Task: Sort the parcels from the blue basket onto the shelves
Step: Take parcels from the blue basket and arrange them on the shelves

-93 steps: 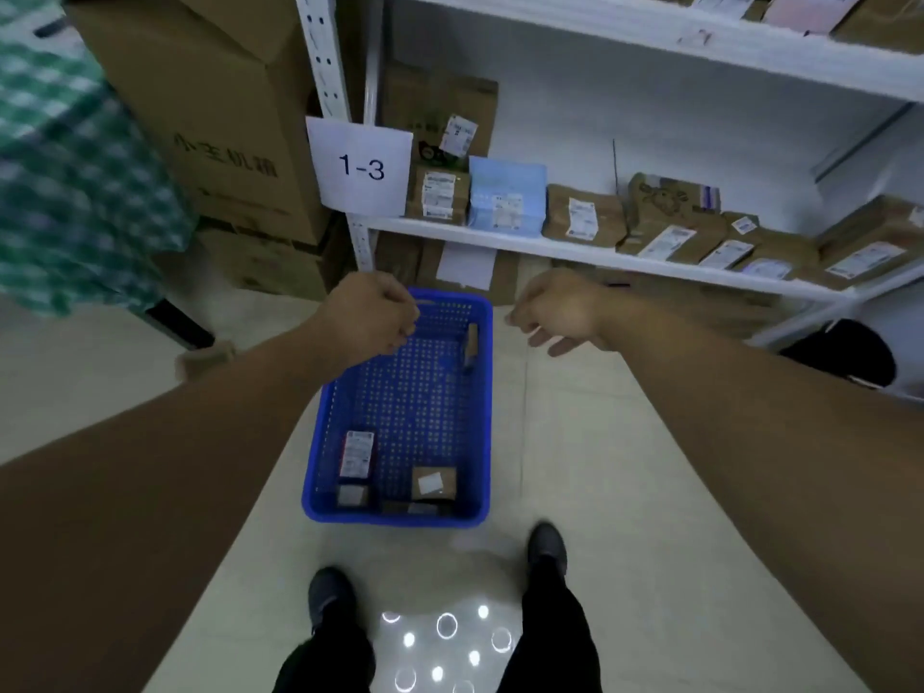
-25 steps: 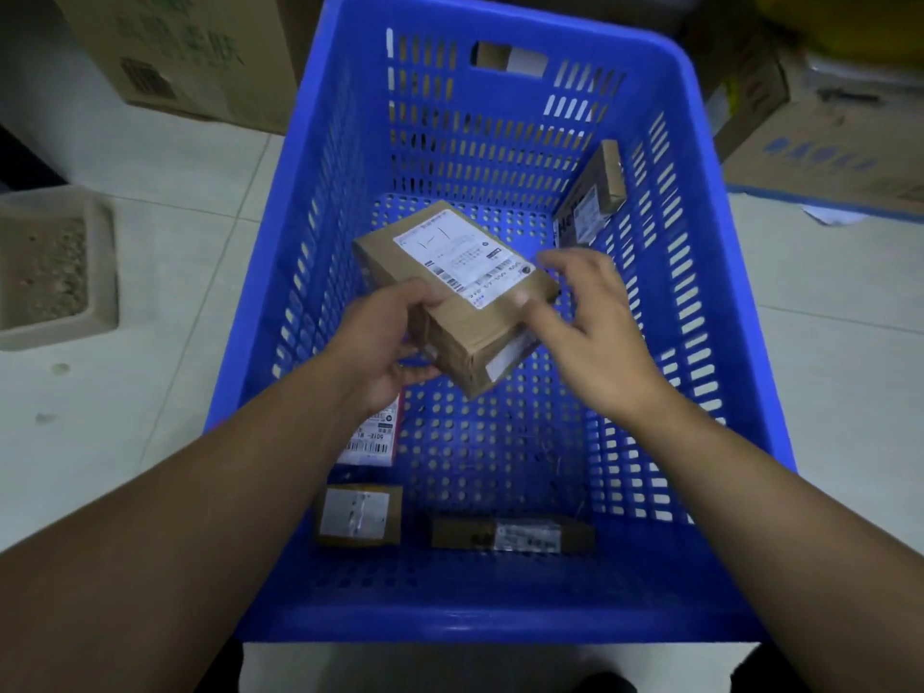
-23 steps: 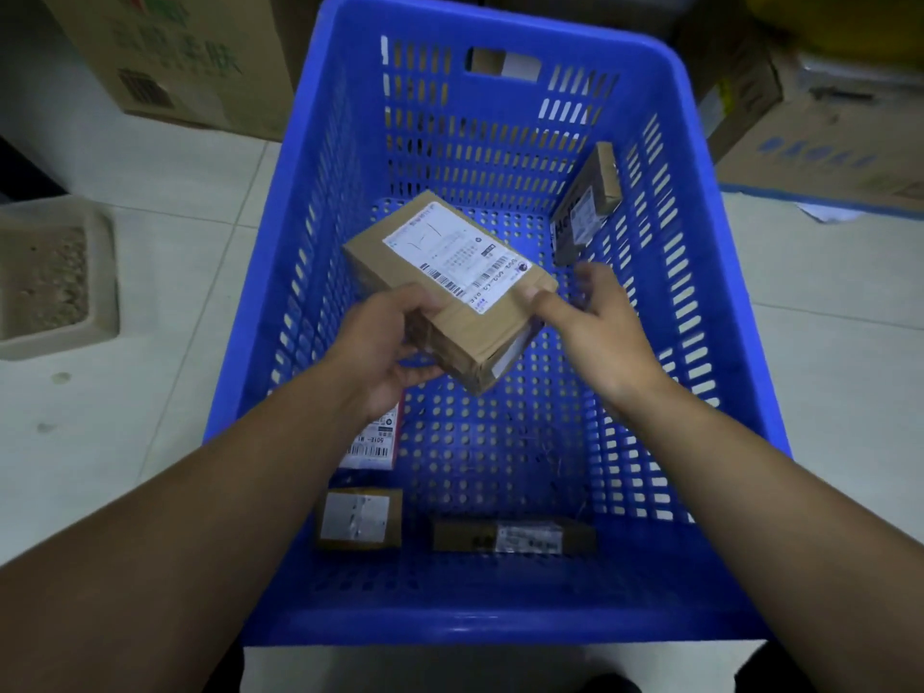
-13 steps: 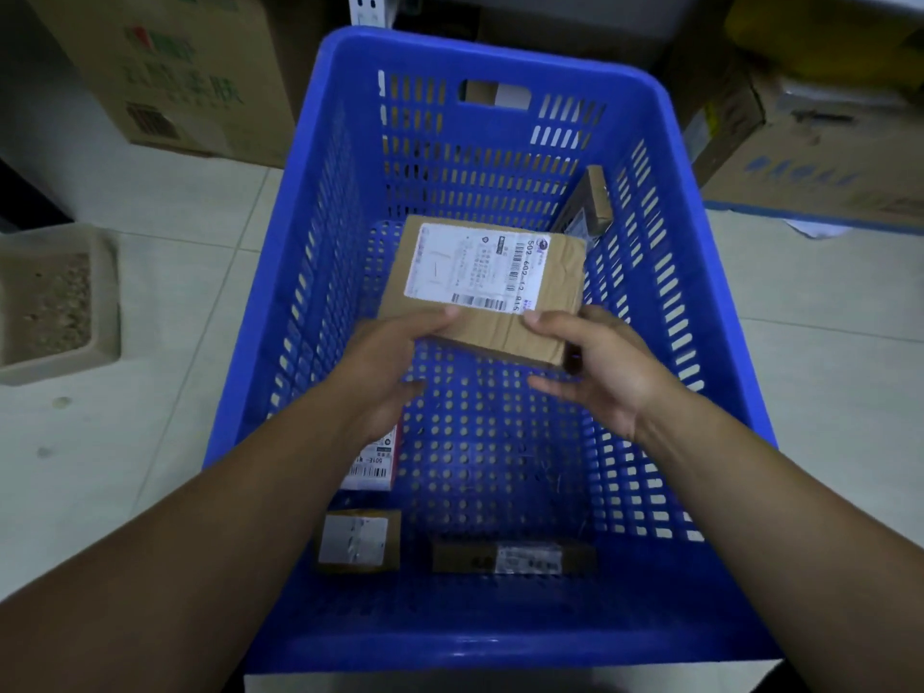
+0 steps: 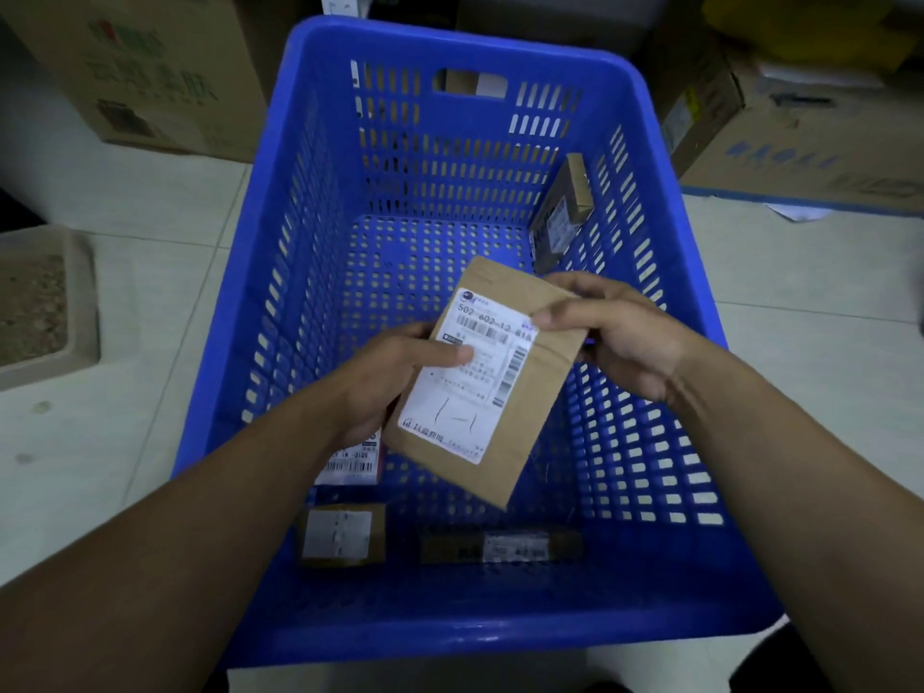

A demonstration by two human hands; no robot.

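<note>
Above the blue perforated plastic basket [image 5: 500,632], a flat brown cardboard parcel with a white label [image 5: 465,407] hangs tilted, the left hand [image 5: 395,367] and right hand [image 5: 625,337] pinching its edges. So light a grip could let it slip back inside. The shelves lie out of frame. A small labelled packet [image 5: 350,462] sits half hidden beneath the left wrist.

On the flat brown cardboard parcel [image 5: 500,457], the white label's fine print is unreadable. The left hand [image 5: 395,372] thumb covers part of the label, and the right hand [image 5: 615,332] covers the upper right corner. Another white-labelled parcel [image 5: 352,462] on the blue plastic basket [image 5: 450,627] floor is mostly hidden under the left wrist. Labels on the small square cardboard box [image 5: 342,535] and slim dark parcel [image 5: 505,545] are blurred. Clipped by frame edges: printed cardboard carton [image 5: 140,72] top left, second carton [image 5: 800,122] top right, pale tray [image 5: 45,312] left, both forearms.
</note>
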